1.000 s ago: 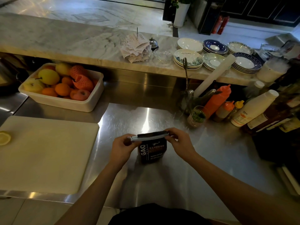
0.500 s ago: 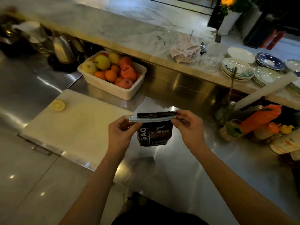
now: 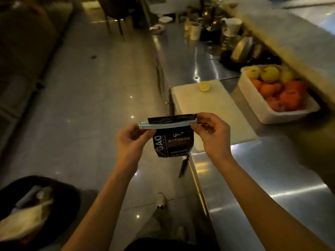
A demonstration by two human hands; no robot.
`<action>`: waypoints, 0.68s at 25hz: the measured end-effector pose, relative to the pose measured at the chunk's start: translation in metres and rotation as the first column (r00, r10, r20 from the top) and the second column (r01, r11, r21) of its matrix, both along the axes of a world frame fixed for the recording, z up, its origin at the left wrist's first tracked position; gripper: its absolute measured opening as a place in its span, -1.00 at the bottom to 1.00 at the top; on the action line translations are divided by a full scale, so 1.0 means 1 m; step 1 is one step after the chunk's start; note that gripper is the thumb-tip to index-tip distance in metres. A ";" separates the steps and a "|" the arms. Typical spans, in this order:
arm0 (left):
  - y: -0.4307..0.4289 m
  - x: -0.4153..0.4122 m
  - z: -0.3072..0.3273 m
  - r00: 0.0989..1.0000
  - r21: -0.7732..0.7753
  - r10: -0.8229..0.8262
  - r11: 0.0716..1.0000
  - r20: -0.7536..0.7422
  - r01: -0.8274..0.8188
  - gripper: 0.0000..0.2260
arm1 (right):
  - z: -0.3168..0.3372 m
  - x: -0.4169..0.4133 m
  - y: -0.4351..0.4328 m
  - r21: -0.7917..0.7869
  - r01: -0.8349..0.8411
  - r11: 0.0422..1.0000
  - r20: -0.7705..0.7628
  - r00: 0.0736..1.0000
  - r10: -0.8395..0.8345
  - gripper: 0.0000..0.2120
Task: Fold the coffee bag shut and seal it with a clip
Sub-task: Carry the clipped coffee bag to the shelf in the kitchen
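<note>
your left hand (image 3: pixel 131 140) and right hand (image 3: pixel 211 134) pinch the ends of the pale blue plastic bar clip (image 3: pixel 164 125), lying level left-to-right across the upright black coffee bag (image 3: pixel 173 144); its lower print blurs.

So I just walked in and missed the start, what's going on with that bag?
A person holds a black coffee bag up in the air, beside the steel counter. A pale blue clip sits across its folded top. The left hand pinches one end of the clip, the right hand the other. A cutting board and a fruit tub sit on the counter.
</note>
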State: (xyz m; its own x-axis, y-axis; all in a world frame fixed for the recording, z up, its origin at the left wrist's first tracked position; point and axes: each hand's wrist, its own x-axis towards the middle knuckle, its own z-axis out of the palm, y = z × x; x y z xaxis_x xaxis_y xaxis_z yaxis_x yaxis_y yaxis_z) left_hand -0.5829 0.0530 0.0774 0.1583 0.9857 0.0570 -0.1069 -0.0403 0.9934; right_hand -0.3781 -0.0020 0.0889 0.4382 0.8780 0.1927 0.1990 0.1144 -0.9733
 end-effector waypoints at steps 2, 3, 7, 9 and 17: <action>-0.013 -0.052 0.004 0.984 0.022 0.175 0.984 -0.022 -0.174 -0.78 | 0.001 -0.046 0.021 0.001 -0.178 0.984 -0.005 0.984 0.178 -0.67; -0.021 -0.075 0.006 0.969 0.030 0.246 0.969 -0.027 -0.245 -0.77 | 0.002 -0.066 0.029 0.010 -0.249 0.969 0.004 0.969 0.249 -0.67; -0.058 -0.160 0.011 0.864 0.069 0.503 0.863 -0.034 -0.500 -0.82 | 0.008 -0.163 0.054 0.041 -0.520 0.853 0.022 0.854 0.520 -0.69; -0.079 -0.203 0.013 0.773 0.081 0.634 0.772 -0.017 -0.631 -0.87 | 0.012 -0.217 0.061 0.040 -0.636 0.771 0.021 0.772 0.636 -0.72; -0.175 -0.345 0.019 0.371 0.079 0.928 0.368 0.027 -0.926 -0.86 | 0.018 -0.415 0.036 0.071 -0.920 0.386 0.020 0.388 0.921 -0.75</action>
State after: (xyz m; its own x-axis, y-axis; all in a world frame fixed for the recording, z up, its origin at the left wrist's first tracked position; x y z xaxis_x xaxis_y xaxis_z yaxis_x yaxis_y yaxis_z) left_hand -0.9281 -0.1219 0.0967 -0.8508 0.5069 0.1385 0.0604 -0.1675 0.9840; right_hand -0.7933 0.0345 0.1064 -0.6263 0.7338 0.2632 -0.0838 0.2723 -0.9585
